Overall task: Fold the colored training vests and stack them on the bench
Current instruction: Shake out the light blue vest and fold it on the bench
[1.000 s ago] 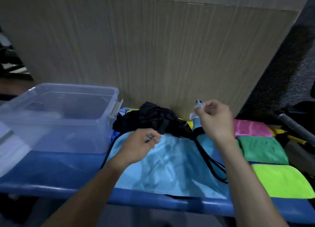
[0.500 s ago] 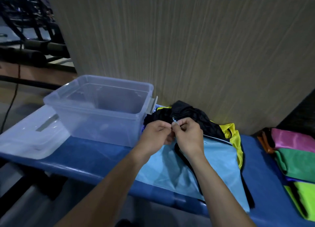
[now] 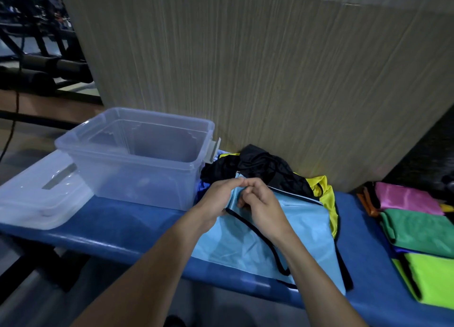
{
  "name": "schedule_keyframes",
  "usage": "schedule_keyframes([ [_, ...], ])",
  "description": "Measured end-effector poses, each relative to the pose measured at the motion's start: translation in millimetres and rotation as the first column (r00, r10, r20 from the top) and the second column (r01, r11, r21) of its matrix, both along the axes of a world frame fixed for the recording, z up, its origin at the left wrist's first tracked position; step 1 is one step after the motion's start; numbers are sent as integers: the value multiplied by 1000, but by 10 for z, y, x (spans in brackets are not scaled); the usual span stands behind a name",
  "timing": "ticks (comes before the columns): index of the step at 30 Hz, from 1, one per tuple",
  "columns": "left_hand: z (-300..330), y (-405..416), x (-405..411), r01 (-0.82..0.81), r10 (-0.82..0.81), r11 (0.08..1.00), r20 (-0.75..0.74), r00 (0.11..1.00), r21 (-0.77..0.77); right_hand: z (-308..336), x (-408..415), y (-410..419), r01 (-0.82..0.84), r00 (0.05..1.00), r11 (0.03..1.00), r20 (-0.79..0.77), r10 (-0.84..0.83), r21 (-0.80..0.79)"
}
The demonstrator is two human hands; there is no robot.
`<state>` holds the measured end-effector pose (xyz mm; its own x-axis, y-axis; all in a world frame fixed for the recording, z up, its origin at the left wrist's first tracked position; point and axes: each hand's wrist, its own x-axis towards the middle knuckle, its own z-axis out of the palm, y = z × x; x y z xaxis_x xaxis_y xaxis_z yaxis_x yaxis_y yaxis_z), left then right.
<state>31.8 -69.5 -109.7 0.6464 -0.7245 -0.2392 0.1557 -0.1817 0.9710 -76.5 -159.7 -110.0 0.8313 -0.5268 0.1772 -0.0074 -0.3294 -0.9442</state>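
Both hands meet at the top edge of a light blue vest [image 3: 265,238] spread on the blue desk [image 3: 118,231]. Left hand [image 3: 216,201] and right hand [image 3: 262,206] each pinch its cloth.

1. Two bare forearms reach up from the near edge and converge at mid-scene, the left arm angling in from the near left, the right arm from the near right.
2. The left hand [image 3: 216,199] lies palm-down, its fingers extended rightward and pinched together at the tips.
3. The right hand [image 3: 261,205] sits just right of it, back of the hand up, fingers curled inward.
4. The fingertips of both hands meet, touching at the far end.
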Motion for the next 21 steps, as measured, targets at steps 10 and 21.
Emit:
schedule_keyframes([
  [10,-108,-70,-63,-88,77,996,351,933,15,-36,-344,-669,91,934,754,-206,-291,-651],
  [21,-155,-111,-31,-109,82,993,420,904,41,108,-262,-979,-219,903,911,-427,53,-350],
])
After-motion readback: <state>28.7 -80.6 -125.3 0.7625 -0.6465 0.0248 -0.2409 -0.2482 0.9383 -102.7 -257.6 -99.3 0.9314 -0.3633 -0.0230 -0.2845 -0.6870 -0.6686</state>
